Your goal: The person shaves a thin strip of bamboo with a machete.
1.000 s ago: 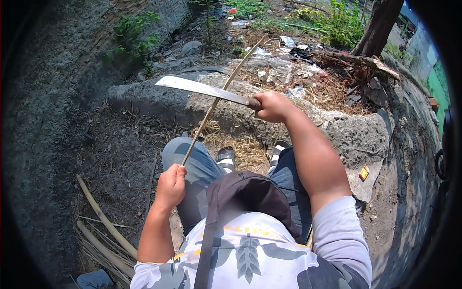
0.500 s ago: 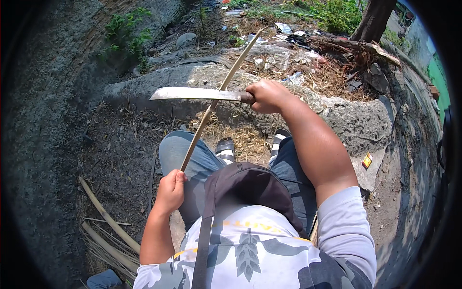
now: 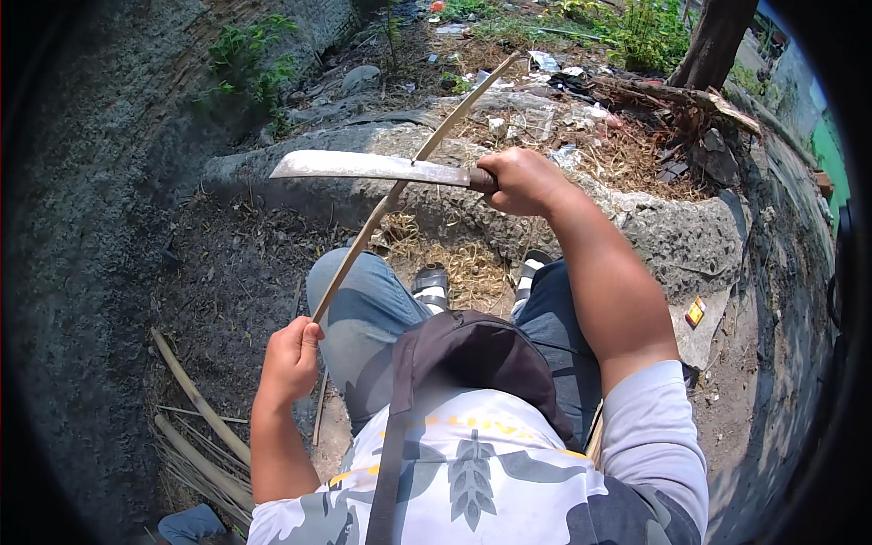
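My left hand (image 3: 292, 361) is closed around the lower end of a long, thin strip of wood (image 3: 361, 242), which slants up and away to the right. In my right hand (image 3: 529, 183) is the handle of a machete (image 3: 363, 167), its broad, pale blade pointing left. The blade crosses over the strip around its middle and appears to touch it. Below the strip's lower part is my left knee (image 3: 350, 282), in blue jeans. A dark bag (image 3: 477, 359) rests across my lap on a strap.
Beyond my feet runs a rough concrete ledge (image 3: 672, 227), with dry scraps and litter behind it. Long pale stalks (image 3: 204, 404) lie at lower left. A tree trunk (image 3: 713, 45) rises at far right, and a small yellow-red packet (image 3: 695, 312) lies on the right.
My left hand has drawn the strip back, down and to the left. The machete has shifted slightly right at its handle, its blade now tilted with the tip higher.
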`<action>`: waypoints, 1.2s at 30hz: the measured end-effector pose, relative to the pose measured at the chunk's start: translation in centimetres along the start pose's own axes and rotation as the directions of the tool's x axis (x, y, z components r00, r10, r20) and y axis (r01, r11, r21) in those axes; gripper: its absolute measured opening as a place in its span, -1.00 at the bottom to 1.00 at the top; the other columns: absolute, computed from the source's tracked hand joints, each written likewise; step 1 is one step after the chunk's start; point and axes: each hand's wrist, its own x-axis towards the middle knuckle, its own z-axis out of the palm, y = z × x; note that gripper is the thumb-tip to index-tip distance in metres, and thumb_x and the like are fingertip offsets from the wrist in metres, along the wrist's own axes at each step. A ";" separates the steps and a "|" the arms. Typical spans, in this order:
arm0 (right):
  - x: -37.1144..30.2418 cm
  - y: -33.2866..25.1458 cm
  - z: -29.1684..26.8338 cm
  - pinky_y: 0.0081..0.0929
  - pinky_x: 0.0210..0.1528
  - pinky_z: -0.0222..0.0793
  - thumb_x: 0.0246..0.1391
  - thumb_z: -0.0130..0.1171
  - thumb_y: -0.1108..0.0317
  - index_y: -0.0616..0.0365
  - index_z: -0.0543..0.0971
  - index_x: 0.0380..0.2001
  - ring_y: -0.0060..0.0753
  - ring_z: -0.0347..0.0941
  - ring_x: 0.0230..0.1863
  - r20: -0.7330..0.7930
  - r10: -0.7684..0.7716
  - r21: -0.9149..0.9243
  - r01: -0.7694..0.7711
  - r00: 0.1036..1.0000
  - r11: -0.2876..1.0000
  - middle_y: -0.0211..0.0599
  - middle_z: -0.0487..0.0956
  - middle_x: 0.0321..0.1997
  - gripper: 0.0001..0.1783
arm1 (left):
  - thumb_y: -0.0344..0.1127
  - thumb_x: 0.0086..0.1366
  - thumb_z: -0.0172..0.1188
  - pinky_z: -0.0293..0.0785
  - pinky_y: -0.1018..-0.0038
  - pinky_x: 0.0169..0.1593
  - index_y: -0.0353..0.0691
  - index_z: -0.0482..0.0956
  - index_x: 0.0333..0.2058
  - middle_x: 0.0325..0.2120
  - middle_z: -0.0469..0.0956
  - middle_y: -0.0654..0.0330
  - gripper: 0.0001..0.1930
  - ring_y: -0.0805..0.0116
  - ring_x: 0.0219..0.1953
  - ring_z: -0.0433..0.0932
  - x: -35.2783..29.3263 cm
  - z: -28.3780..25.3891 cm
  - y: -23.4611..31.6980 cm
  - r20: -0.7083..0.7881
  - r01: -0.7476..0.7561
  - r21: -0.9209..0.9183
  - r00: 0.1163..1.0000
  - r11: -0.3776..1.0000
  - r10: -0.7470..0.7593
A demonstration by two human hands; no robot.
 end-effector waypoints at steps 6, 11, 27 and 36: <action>0.1 -3.5 0.8 -0.02 -0.10 0.55 -0.10 0.31 0.29 -0.06 0.66 -0.22 0.09 0.64 -0.15 0.019 -0.163 -0.109 0.164 0.986 0.980 -0.14 0.70 -0.29 -0.72 | -0.17 0.58 0.01 0.33 0.38 -0.42 -0.30 0.53 -0.33 -0.63 0.41 0.15 -0.66 0.36 -0.56 0.37 0.2 1.8 0.0 -0.021 0.012 -0.109 1.000 0.994 -0.015; 0.3 2.8 -0.2 0.00 -0.14 0.56 -0.10 0.27 0.31 -0.05 0.66 -0.27 0.11 0.64 -0.19 -0.138 -0.042 0.039 0.048 0.990 0.998 -0.08 0.70 -0.30 -0.77 | -0.17 0.58 0.01 0.33 0.37 -0.43 -0.31 0.53 -0.35 -0.65 0.41 0.15 -0.65 0.37 -0.58 0.34 -0.7 -1.3 -0.9 -0.021 -0.046 -0.055 0.999 0.997 0.045; 0.8 0.1 0.3 -0.05 -0.01 0.58 -0.12 0.25 0.36 -0.08 0.68 -0.24 -0.02 0.67 -0.08 -0.025 0.056 -0.015 -0.056 0.998 0.998 -0.18 0.72 -0.21 -0.72 | -0.16 0.57 0.01 0.35 0.28 -0.42 -0.31 0.55 -0.32 -0.64 0.42 0.05 -0.65 0.19 -0.58 0.41 -1.5 0.5 -1.1 0.001 0.014 -0.032 1.000 0.999 -0.014; 0.5 -0.1 1.2 -0.03 0.02 0.57 -0.06 0.26 0.31 -0.07 0.68 -0.17 0.00 0.65 -0.03 -0.005 0.086 -0.046 -0.086 0.996 0.995 -0.15 0.71 -0.17 -0.70 | -0.16 0.57 0.01 0.38 0.28 -0.39 -0.32 0.55 -0.31 -0.60 0.46 0.01 -0.65 0.17 -0.54 0.45 -1.2 0.6 -1.1 0.020 0.100 0.014 0.995 0.995 -0.100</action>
